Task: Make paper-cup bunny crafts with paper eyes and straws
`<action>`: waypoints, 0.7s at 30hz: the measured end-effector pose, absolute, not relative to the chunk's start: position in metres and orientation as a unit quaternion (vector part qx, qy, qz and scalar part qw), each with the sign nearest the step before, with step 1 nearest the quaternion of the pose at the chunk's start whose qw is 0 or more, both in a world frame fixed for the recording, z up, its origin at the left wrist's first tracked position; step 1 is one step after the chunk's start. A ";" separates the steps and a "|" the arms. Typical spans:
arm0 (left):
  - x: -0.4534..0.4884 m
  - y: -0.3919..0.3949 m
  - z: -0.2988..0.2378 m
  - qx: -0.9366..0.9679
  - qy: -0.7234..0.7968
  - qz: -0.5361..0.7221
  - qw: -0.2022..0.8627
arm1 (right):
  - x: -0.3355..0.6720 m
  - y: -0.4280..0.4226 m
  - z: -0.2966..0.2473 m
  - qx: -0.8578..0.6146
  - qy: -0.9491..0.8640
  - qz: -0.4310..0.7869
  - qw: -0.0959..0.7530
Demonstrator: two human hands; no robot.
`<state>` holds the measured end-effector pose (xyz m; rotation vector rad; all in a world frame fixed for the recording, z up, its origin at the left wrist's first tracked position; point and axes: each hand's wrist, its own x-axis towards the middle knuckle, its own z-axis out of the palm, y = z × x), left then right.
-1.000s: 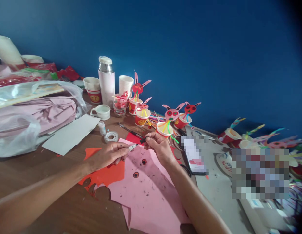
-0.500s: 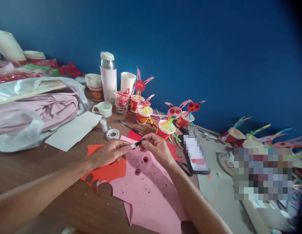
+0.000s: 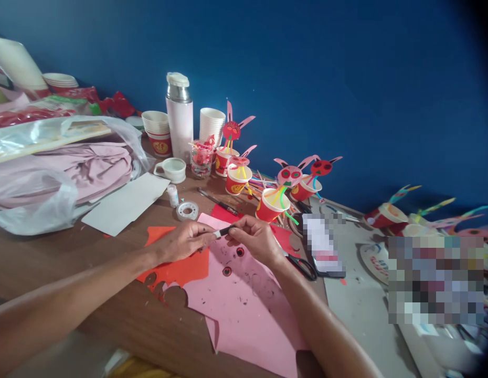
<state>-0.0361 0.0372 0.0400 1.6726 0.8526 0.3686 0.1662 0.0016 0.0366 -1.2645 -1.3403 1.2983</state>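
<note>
A small marker pen [image 3: 225, 231] with a black end and a pale end is held between both hands. My left hand [image 3: 191, 241] pinches the pale end, and the fingers of my right hand [image 3: 255, 239] close on the black end. Beneath them lies a pink paper sheet [image 3: 252, 315] with ragged cut edges and dark smudges. Two small round paper eyes, an upper one [image 3: 240, 252] and a lower one [image 3: 227, 271], rest on it. Orange paper [image 3: 181, 269] with holes cut out lies under my left wrist. Black-handled scissors [image 3: 303, 266] are beside my right wrist.
Behind the hands are a tape roll [image 3: 187, 211], a dark pen [image 3: 218, 202] and a white mug [image 3: 174, 170]. Paper cups [image 3: 272, 206] with rabbit-like paper faces line the blue wall. A phone [image 3: 325, 247] lies right; a plastic bag [image 3: 43, 194] fills the left.
The view has shifted slightly, so the scene sits a little further right. Both hands keep the same grip on the marker pen over the pink paper.
</note>
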 end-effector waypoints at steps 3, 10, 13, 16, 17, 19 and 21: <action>-0.037 0.037 0.039 0.691 0.357 0.162 0.607 | 0.163 0.000 0.037 -0.510 -0.530 0.520 0.435; -0.033 0.038 0.041 0.661 0.348 0.154 0.647 | 0.160 0.002 0.039 -0.517 -0.531 0.509 0.438; -0.027 0.035 0.046 0.666 0.364 0.181 0.626 | 0.167 0.004 0.050 -0.529 -0.551 0.464 0.449; -0.023 0.031 0.050 0.690 0.387 0.216 0.572 | 0.178 0.002 0.069 -0.540 -0.571 0.371 0.495; -0.023 0.029 0.051 0.699 0.398 0.221 0.551 | 0.181 0.000 0.075 -0.544 -0.577 0.340 0.505; -0.022 0.027 0.051 0.719 0.419 0.222 0.508 | 0.185 -0.003 0.083 -0.555 -0.605 0.291 0.492; -0.022 0.026 0.050 0.741 0.424 0.217 0.473 | 0.184 -0.007 0.084 -0.564 -0.656 0.266 0.426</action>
